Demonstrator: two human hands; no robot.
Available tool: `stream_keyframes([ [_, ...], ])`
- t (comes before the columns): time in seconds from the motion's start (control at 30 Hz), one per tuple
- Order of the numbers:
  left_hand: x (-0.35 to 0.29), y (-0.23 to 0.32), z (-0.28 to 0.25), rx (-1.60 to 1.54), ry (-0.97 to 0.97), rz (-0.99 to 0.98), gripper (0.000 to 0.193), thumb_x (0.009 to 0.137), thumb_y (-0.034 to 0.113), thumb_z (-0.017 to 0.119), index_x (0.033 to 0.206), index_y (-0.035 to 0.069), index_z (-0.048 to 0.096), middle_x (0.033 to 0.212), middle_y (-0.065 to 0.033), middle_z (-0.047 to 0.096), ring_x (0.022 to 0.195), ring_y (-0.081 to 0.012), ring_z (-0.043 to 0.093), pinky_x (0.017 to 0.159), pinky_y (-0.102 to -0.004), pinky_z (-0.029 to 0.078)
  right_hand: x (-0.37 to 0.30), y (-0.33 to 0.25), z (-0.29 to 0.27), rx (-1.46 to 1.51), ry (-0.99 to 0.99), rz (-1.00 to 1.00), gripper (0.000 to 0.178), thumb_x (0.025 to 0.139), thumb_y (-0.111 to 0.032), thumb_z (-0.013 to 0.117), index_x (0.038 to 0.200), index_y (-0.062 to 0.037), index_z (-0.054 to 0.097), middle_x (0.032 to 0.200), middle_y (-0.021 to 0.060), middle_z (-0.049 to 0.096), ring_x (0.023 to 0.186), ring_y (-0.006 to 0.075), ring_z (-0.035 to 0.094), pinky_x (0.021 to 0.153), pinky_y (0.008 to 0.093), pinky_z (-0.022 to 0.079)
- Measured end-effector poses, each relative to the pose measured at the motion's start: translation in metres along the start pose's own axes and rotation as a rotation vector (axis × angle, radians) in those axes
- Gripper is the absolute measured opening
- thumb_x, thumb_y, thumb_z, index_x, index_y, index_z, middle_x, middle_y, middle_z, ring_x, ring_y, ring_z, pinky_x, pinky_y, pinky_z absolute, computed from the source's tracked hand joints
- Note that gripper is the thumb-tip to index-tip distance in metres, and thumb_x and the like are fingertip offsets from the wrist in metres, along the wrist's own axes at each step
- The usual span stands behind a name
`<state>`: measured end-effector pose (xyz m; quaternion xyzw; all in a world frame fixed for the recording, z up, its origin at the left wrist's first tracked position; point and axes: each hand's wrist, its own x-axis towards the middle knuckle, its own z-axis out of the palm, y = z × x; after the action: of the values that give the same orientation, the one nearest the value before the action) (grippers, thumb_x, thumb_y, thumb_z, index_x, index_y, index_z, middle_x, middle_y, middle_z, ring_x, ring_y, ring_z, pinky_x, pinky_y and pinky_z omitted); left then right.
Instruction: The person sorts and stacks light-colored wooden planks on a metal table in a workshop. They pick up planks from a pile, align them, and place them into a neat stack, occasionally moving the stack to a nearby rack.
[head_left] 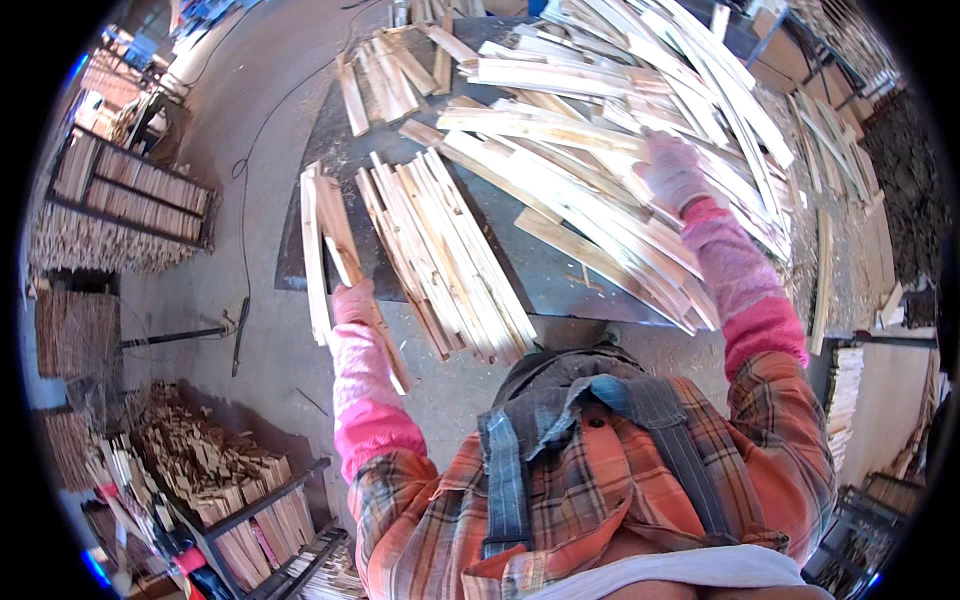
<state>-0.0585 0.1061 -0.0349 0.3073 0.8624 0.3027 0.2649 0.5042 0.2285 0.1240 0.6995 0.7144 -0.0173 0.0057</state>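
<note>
My left hand (pixel 352 302), gloved and with a pink sleeve cover on the arm, is closed around a narrow wooden slat (pixel 345 235) at the table's left front edge. A paler slat (pixel 313 265) stands close beside it. My right hand (pixel 672 172), gloved too, reaches far over a heap of loose slats (pixel 590 190). Its fingers are bent around the end of a pale wooden slat (pixel 530 122) lying across that heap. Between my hands, a bundle of slats (pixel 440 255) lies roughly side by side, its near ends jutting past the table edge.
The dark tabletop (pixel 560 275) shows near its front edge. A smaller group of slats (pixel 380 80) lies at the far left of it. Racks of stacked wood (pixel 130 195) stand on the left, and a crate of wood pieces (pixel 240 480) at lower left. A cable (pixel 245 170) crosses the floor.
</note>
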Motion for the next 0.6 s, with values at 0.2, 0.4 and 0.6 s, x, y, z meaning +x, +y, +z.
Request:
stream_keyframes([
  [0.2, -0.007, -0.021, 0.057, -0.113, -0.165, -0.034, 0.053, 0.090, 0.038, 0.069, 0.114, -0.008, 0.064, 0.101, -0.0178, 0.071, 0.095, -0.0274, 0.066, 0.081, -0.0359, 0.051, 0.006, 0.019, 0.010, -0.200, -0.198, -0.026, 0.061, 0.079, -0.032, 0.075, 0.134, -0.0118, 0.060, 0.130, 0.0170, 0.064, 0.118, 0.0350, 0.062, 0.101, 0.0441, 0.047],
  [0.4, -0.008, -0.056, 0.058, -0.600, -0.228, -0.060, 0.039, 0.093, 0.033, 0.066, 0.115, 0.000, 0.068, 0.082, -0.0066, 0.071, 0.062, -0.0130, 0.063, 0.053, -0.0292, 0.050, 0.007, 0.032, 0.014, 0.547, -0.285, -0.001, 0.042, 0.086, -0.031, 0.070, 0.120, -0.0055, 0.069, 0.117, 0.0149, 0.070, 0.111, 0.0299, 0.064, 0.097, 0.0396, 0.048],
  [0.6, -0.016, -0.030, 0.048, -0.326, -0.183, -0.080, 0.033, 0.090, 0.030, 0.065, 0.102, 0.000, 0.071, 0.070, -0.0060, 0.067, 0.055, -0.0158, 0.061, 0.050, -0.0317, 0.048, -0.014, 0.016, 0.054, 1.183, -0.326, -0.091, 0.033, 0.094, -0.023, 0.064, 0.117, 0.0007, 0.070, 0.111, 0.0141, 0.071, 0.106, 0.0245, 0.064, 0.097, 0.0383, 0.049],
])
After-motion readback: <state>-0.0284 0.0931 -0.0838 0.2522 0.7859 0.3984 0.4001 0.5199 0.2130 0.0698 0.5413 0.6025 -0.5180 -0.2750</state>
